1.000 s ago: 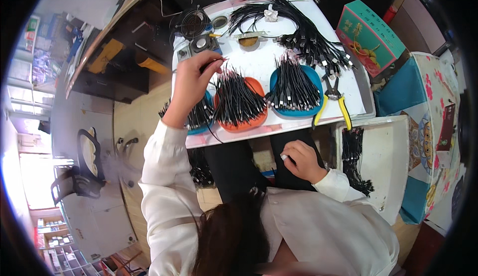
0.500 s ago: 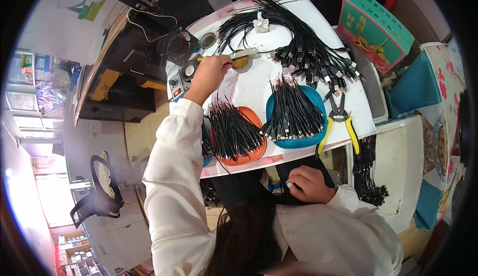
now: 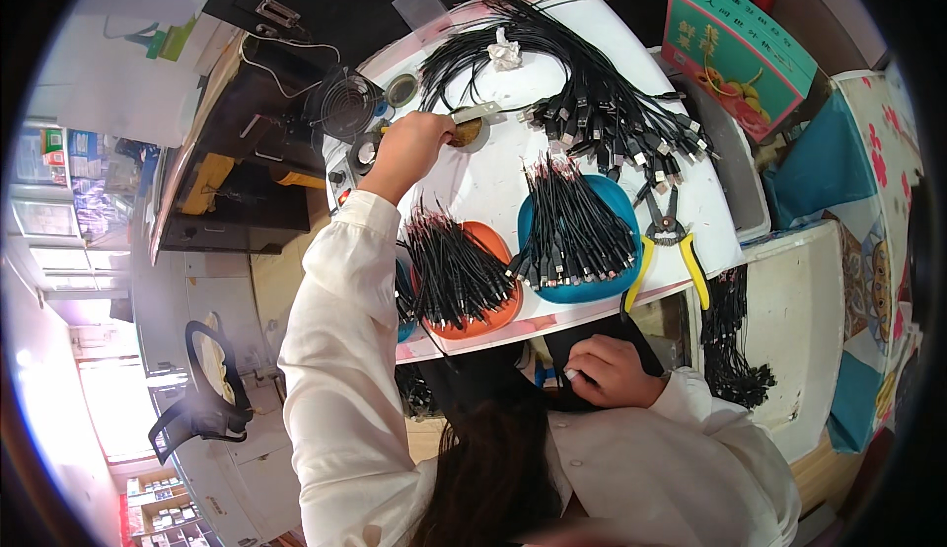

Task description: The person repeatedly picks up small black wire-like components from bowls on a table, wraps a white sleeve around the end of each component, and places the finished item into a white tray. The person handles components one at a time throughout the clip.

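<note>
My left hand (image 3: 412,147) reaches over the white table, fingers closed round a thin tool with a yellow end (image 3: 383,126), mostly hidden by the hand. Just past my fingertips is a round tin (image 3: 468,135) with brown stuff in it, and a flat pale strip (image 3: 477,111) lies across its far edge. My right hand (image 3: 614,371) rests on my lap below the table edge with curled fingers; a small white bit (image 3: 572,374) shows at the fingertips. Short black cables with bare red ends fill an orange tray (image 3: 505,302) and a blue tray (image 3: 614,197).
Long black USB cables (image 3: 592,103) spread over the far table, with crumpled white tissue (image 3: 504,51) on top. Yellow-handled wire strippers (image 3: 667,236) lie at right. A small fan (image 3: 342,103) and tape roll (image 3: 401,90) stand far left; a green carton (image 3: 735,54) is far right.
The view has shifted slightly. My left hand keeps its closed grip beside the tin, and my right hand stays curled on my lap.
</note>
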### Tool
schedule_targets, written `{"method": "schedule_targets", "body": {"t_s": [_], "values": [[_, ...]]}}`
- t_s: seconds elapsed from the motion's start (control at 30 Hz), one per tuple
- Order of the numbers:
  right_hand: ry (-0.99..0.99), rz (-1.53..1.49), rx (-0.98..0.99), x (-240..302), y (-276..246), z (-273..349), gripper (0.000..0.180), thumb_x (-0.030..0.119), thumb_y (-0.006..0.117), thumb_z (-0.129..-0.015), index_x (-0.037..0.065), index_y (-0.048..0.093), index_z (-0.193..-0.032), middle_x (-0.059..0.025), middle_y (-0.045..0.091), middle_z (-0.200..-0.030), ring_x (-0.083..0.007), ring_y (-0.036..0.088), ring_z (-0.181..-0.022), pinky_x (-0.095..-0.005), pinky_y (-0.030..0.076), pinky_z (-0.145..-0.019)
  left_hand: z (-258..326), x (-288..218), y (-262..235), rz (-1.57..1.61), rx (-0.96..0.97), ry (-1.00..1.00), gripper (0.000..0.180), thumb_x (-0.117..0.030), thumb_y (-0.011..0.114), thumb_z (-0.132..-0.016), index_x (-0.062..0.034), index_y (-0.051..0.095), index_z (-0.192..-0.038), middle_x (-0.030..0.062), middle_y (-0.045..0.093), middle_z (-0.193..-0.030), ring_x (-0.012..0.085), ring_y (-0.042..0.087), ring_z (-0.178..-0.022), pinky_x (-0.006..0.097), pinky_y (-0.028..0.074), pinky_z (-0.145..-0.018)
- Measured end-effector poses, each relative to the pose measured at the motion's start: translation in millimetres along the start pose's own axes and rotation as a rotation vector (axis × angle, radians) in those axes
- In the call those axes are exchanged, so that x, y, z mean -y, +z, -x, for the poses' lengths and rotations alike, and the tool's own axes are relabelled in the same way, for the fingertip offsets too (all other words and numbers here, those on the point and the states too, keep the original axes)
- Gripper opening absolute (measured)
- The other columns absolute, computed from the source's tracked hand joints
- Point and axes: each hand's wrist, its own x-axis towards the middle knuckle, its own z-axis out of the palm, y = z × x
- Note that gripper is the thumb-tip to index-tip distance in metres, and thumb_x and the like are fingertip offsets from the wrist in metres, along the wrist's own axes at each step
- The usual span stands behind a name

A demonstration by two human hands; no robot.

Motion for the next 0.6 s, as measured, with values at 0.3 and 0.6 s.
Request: {"method": "schedule_targets", "body": {"t_s": [0.3,0.6], "values": [[-0.003,0.005,0.001,1.2,-0.7,-0.6,0.017,0.003,0.068,-0.069,0.006,0.062,-0.085,-0.0066,0.06,-0.087,-0.0242,0.06,-0.068,-0.0324,0.05,-0.059,0.5,-2.6,0.8,-0.038,-0.025,0.022,0.012,-0.011,0.067,-0.081,-0.0047,0.07,-0.09,0.0169,0.067,-0.08,0.0359,0.064,-0.076,0.044,0.05,-0.068],[0.024,0.035,-0.015,3.0,3.9,2.0,0.015,0.007,0.068,-0.07,0.007,0.062,-0.083,-0.0061,0.059,-0.087,-0.0243,0.062,-0.073,-0.0333,0.052,-0.062,69.7,45.7,-42.8,0.27,-0.249,-0.22,0.009,-0.005,0.066,-0.084,0.0022,0.064,-0.089,0.0168,0.067,-0.074,0.03,0.066,-0.067,0.034,0.05,-0.063]]}}
